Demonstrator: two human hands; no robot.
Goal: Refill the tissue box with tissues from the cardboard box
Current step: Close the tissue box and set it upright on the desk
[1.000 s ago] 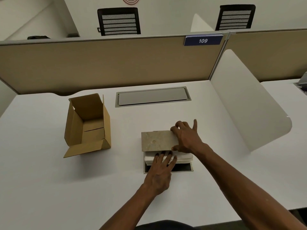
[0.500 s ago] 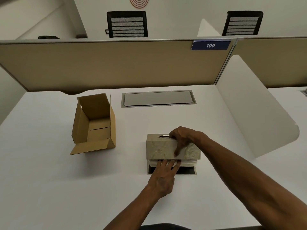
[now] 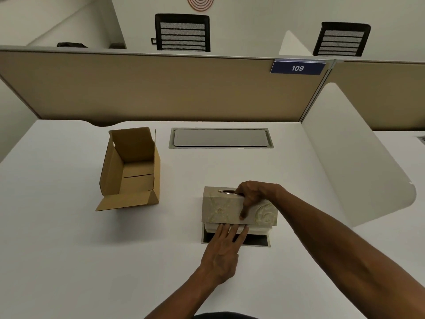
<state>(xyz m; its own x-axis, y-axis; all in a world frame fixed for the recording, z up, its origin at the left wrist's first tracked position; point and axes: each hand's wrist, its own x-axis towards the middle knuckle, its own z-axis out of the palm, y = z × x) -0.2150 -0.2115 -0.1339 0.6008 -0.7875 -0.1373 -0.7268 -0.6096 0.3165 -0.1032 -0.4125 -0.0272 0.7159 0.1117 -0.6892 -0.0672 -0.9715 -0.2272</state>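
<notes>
The beige marbled tissue box cover [image 3: 220, 209] sits over a white stack of tissues [image 3: 258, 230], which rests on the box's dark base tray [image 3: 257, 241]. My right hand [image 3: 254, 195] grips the cover from above, thumb down its front face, fingers at the oval slot on top. My left hand [image 3: 224, 252] lies flat with fingers spread, its fingertips pressing the front of the tissue stack just under the cover's lower edge. The brown cardboard box [image 3: 131, 169] stands open to the left, apart from both hands, and looks empty.
A grey cable hatch [image 3: 220, 138] is set into the white desk [image 3: 57, 249] behind the tissue box. A tan partition runs along the back and a white curved divider [image 3: 354, 162] stands at the right. Two black chairs are beyond the partition.
The cover went from tilted, showing its flat side, to upright over the tissue stack and has come down lower. My left hand stayed at the stack's front.
</notes>
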